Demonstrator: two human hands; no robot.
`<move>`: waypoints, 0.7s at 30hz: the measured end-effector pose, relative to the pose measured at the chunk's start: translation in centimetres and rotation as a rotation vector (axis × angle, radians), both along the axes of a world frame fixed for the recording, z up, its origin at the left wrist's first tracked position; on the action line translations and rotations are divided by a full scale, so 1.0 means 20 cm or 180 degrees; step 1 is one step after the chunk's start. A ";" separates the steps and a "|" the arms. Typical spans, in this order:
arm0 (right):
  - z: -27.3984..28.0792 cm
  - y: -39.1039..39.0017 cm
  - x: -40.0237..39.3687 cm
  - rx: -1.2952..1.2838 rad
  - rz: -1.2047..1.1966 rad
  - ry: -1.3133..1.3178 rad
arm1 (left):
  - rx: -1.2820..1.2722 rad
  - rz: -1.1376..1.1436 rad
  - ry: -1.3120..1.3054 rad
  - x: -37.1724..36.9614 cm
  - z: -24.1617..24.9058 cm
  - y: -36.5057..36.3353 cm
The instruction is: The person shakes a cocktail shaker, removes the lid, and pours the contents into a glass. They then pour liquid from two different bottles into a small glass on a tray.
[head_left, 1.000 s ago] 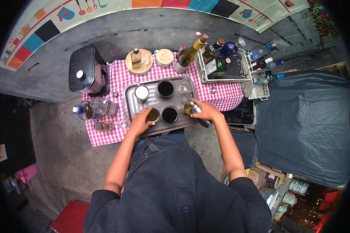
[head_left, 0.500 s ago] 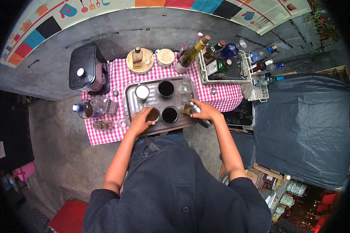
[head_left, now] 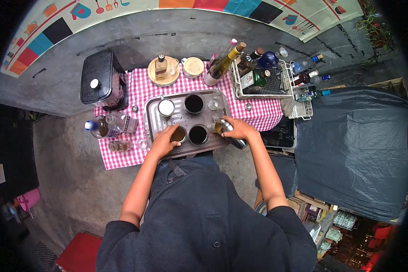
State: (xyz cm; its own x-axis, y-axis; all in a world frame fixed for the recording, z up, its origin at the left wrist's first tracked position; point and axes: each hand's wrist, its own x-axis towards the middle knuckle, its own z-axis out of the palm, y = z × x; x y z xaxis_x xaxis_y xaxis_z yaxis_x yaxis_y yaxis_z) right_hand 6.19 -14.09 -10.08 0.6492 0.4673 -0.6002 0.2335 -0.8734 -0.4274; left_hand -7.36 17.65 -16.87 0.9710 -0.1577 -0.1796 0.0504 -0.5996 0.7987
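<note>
My left hand (head_left: 164, 141) curls its fingers around a glass of brown liquid (head_left: 179, 134) at the front of the metal tray (head_left: 177, 153). In my right hand (head_left: 241, 129) is a silver metal cocktail shaker (head_left: 235, 139), tilted with its upper end toward the tray. That end is beside a small clear glass (head_left: 214, 127) on the tray's right side; whether liquid flows cannot be made out. Between my hands stands a glass of dark liquid (head_left: 198, 134). Behind it are another dark-filled glass (head_left: 194, 103), a mug of white contents (head_left: 166, 107) and a clear glass (head_left: 214, 104).
A checkered cloth (head_left: 138, 86) covers the table. Bottles (head_left: 111, 124) and a black container (head_left: 99, 79) stand left. At the back are a small bottle (head_left: 160, 68) on a wooden lid and a tall wine bottle (head_left: 222, 65). A bottle-filled basket (head_left: 263, 94) sits right.
The shaker in my right hand has turned slightly, and more of its silver body shows below the hand. My left hand and the glasses stay in place.
</note>
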 end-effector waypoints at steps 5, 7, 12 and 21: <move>-0.06 -0.02 0.01 0.0018 0.0037 -0.0092 | 0.0028 0.0011 0.0002 0.00 0.00 0.00; -0.06 -0.01 0.01 -0.0040 0.0032 -0.0069 | 0.0017 0.0006 0.0016 0.00 0.00 0.00; -0.01 0.02 0.02 -0.0256 0.0066 0.0084 | 0.0001 0.0009 -0.0013 0.00 -0.01 0.00; -0.02 0.03 0.03 -0.0308 0.0103 0.0028 | -0.0017 -0.0032 0.0057 0.00 -0.05 0.00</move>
State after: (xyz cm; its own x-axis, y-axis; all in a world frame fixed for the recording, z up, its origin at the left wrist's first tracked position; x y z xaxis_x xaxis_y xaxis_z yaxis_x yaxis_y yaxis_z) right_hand 6.88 -13.48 -10.48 0.6292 0.4276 -0.6491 0.2589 -0.9027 -0.3437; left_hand -7.43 17.74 -17.86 0.9660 -0.1683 -0.1962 0.0588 -0.5959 0.8009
